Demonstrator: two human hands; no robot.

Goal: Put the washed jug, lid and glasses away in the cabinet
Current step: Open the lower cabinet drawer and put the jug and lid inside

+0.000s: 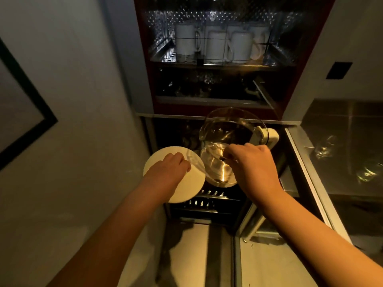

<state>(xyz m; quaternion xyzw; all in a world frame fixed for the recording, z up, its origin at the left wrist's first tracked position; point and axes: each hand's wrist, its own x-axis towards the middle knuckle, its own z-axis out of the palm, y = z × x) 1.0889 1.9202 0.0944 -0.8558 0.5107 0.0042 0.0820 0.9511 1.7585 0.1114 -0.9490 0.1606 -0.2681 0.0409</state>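
A clear glass jug [230,129] with a white handle [269,136] and a shiny metal base is held low in front of the cabinet [145,59]. My right hand [252,164] grips the jug's near rim, fingers curled over the glass. Left of the jug is a round white lid [192,183], which my left hand [169,168] holds by its upper edge. Two clear glasses [325,146] [371,172] stand on the dark counter [352,125] at the right. The open cabinet has a lit top shelf and a dim lower compartment behind the jug.
Several white mugs [217,45] fill the top wire shelf. The dark middle shelf [207,88] holds glassware that I cannot make out. A wire rack [207,201] sits below the jug. The left wall bears a black-framed picture [31,112]. Pale floor lies below.
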